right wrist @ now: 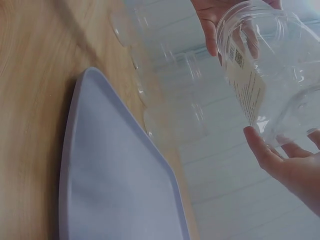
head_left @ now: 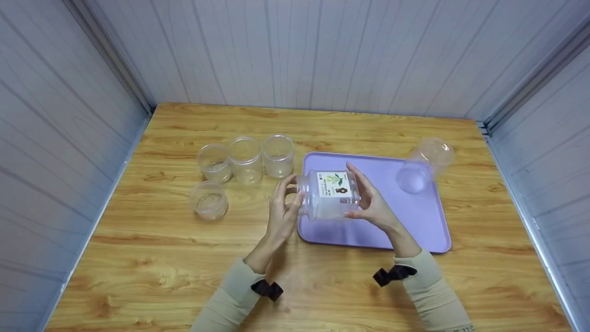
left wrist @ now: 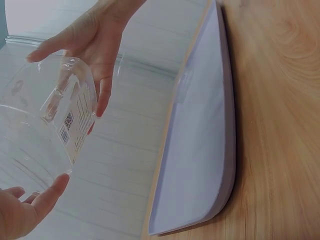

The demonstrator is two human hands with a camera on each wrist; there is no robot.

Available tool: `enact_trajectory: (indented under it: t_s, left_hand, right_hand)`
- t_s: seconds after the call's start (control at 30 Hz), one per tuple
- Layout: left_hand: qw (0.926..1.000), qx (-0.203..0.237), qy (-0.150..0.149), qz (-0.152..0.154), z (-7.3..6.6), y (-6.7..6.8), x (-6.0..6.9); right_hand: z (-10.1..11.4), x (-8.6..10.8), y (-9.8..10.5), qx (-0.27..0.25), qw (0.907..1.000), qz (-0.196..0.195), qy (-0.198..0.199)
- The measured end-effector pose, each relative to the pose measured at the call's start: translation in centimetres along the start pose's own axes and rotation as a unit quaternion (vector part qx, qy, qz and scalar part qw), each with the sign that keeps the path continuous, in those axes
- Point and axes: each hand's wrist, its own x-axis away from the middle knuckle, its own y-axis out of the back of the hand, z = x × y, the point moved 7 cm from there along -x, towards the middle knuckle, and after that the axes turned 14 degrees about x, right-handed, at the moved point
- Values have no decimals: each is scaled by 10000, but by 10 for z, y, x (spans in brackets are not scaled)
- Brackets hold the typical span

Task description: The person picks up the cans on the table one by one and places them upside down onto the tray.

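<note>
My left hand (head_left: 282, 214) grips the neck end and my right hand (head_left: 375, 210) the base end of a labelled clear jar (head_left: 329, 207), held sideways above the purple tray (head_left: 392, 233). Left of the tray, I see four clear containers (head_left: 249, 170) on the table (head_left: 184, 267); more clear plastic (head_left: 421, 166) shows by its far right corner.

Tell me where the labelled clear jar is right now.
In the head view, the labelled clear jar is held between the left hand and the right hand, raised over the left part of the purple tray.
</note>
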Motion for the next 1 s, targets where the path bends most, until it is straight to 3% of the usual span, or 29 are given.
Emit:
enact_trajectory:
  t_s: [0.33, 0.57, 0.7, 1.0]
  left_hand:
    - [9997, -25, 167, 167, 3, 1, -2]
    - [9986, -74, 406, 337, 7, 3, -1]
    - [9981, -249, 362, 430, 6, 3, -2]
    - [9969, -698, 299, 227, 4, 11, -2]
  right_hand:
    - [0, -1, 1, 635, 9973, -310, -197]
    - [6, 0, 3, 1206, 9903, -588, -362]
    - [18, 0, 2, 1535, 9844, -738, -448]
    - [30, -2, 4, 2017, 9733, -942, -560]
